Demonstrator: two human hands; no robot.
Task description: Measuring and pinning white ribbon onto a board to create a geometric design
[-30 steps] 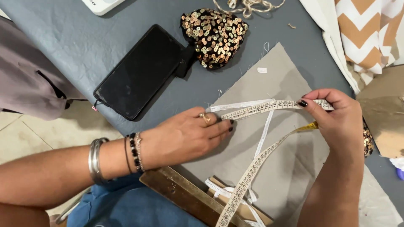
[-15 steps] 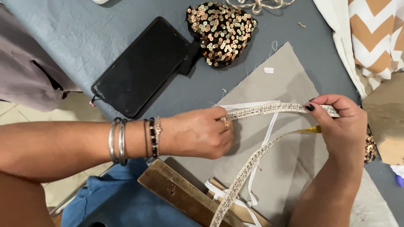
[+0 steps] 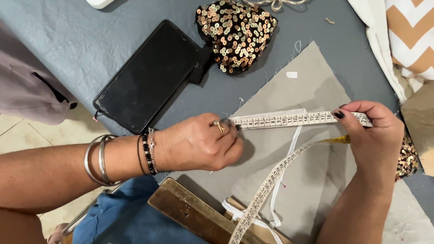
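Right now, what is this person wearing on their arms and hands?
Both arms are bare, no sleeves. The left hand has a ring; its wrist carries two silver bangles, a dark beaded bracelet and a thin chain. The right hand has dark-painted nails.

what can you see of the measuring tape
The measuring tape is a soft white band with dark markings, looking like flexible cloth or vinyl. One stretch is held taut and flat across the grey fabric, pinned by the left hand and pinched by the right hand. The rest loops down from the right hand, with a yellowish stretch there, and runs diagonally off the bottom edge.
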